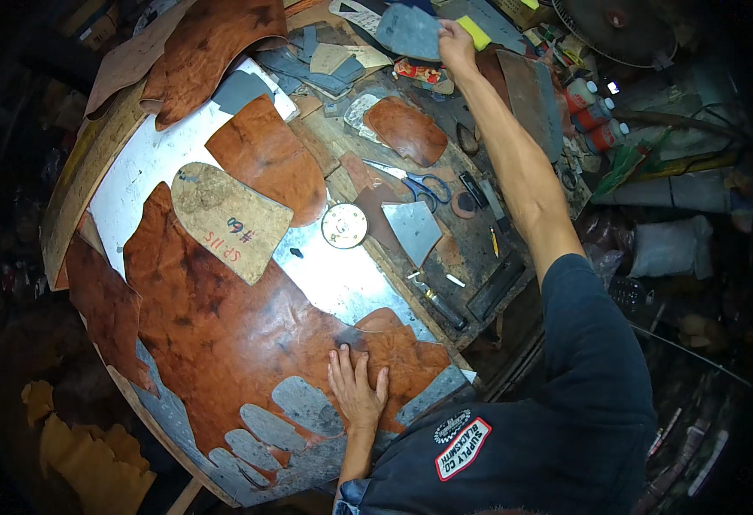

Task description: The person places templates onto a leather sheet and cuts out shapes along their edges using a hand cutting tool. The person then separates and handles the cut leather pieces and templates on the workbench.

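Scissors [428, 185], tan pattern [230, 219], round tin [344, 226]

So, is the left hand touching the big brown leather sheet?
Touching. The head view shows the left hand lying flat, palm down, with fingers spread on the brown leather sheet; no gap is visible.

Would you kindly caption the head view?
Left hand flat on brown leather hide; right hand grips grey pattern piece.
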`<state>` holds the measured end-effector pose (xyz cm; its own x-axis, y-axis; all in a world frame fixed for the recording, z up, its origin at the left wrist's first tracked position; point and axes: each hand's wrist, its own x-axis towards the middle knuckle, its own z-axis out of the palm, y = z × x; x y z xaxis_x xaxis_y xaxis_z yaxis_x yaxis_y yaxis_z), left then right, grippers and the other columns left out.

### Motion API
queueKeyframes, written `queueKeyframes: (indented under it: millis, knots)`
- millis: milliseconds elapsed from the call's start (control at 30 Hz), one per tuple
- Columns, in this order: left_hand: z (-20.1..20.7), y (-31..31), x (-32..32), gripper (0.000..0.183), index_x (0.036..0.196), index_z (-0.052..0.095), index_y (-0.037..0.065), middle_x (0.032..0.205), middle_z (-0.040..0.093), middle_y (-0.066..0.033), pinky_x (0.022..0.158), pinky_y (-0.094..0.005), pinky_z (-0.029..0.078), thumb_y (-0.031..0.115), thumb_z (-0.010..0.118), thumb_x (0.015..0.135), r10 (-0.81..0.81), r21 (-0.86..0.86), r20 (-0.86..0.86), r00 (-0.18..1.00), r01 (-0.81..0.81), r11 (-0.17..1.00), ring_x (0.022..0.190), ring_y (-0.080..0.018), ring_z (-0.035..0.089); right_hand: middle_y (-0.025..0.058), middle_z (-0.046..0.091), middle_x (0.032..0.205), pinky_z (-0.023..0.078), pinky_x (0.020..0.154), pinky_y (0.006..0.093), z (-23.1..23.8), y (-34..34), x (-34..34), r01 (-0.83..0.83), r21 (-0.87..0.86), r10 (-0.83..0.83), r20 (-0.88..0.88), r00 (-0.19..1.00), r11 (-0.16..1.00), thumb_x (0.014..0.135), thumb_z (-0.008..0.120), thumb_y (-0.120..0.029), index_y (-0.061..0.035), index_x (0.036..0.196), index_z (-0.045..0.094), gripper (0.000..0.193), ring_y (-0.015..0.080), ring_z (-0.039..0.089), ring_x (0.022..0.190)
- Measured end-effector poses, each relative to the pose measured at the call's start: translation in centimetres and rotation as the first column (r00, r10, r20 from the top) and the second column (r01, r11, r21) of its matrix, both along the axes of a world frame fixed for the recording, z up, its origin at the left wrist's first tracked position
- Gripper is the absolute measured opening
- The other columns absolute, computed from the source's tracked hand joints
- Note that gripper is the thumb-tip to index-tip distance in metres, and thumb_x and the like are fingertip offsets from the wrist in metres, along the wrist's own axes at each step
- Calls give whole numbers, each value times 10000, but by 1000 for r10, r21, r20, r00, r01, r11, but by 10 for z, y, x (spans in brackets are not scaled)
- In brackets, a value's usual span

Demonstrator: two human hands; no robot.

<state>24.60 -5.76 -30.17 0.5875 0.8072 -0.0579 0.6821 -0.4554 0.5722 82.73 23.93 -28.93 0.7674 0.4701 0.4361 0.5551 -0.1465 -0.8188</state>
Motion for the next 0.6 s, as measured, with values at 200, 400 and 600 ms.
queueKeyframes:
  millis: [200, 400, 600]
  knots:
    - [-1, 0, 0, 489, 1278, 519, 90, 1504, 367, -208, 1122, -573, 243, 283, 698, 865, 5, -8, 4, 1000, -5, 1000, 1416, -423, 286, 187, 657, 1105, 562, 835, 412, -8, -15, -8, 165, 365, 177, -738, 651, 916, 921, 448, 31, 50, 1185, 617, 314, 285, 650, 1007]
    - [-2, -1, -2, 467, 1260, 544, 92, 1500, 377, -198, 1120, -561, 258, 304, 695, 873, 14, 11, -9, 1000, -14, 1000, 1413, -411, 296, 187, 635, 1163, 557, 869, 363, -14, -47, 2, 211, 367, 123, -705, 698, 906, 930, 404, 45, 97, 1230, 562, 343, 257, 650, 1009]
    - [-2, -2, -1, 458, 1253, 561, 93, 1498, 383, -189, 1123, -554, 265, 329, 687, 881, 12, 28, -23, 1000, -11, 1000, 1413, -398, 302, 217, 664, 1124, 499, 919, 399, -45, -116, 2, 328, -162, -351, -137, 927, 931, 908, 513, -50, 82, 1158, 634, 307, 320, 644, 1040]
